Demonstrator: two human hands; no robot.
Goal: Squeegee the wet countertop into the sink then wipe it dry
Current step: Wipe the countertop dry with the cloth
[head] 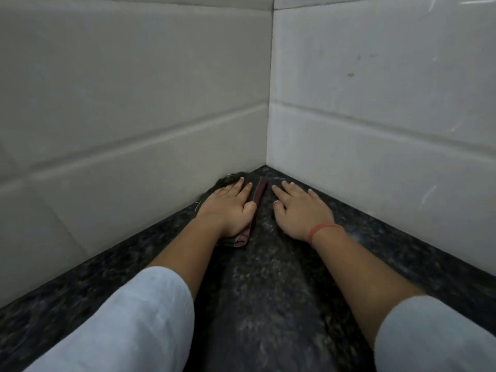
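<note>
A dark speckled granite countertop runs into a tiled corner. My left hand lies flat, palm down, on a dark cloth with a maroon edge, close to the left wall near the corner. The cloth shows beyond the fingertips, along the thumb side and under the wrist. My right hand rests flat on the bare counter just right of the cloth, fingers spread, with a red band on the wrist. No squeegee or sink is in view.
White tiled walls rise on the left and on the right and meet at a corner just past my fingertips. Both forearms wear light grey sleeves pushed up.
</note>
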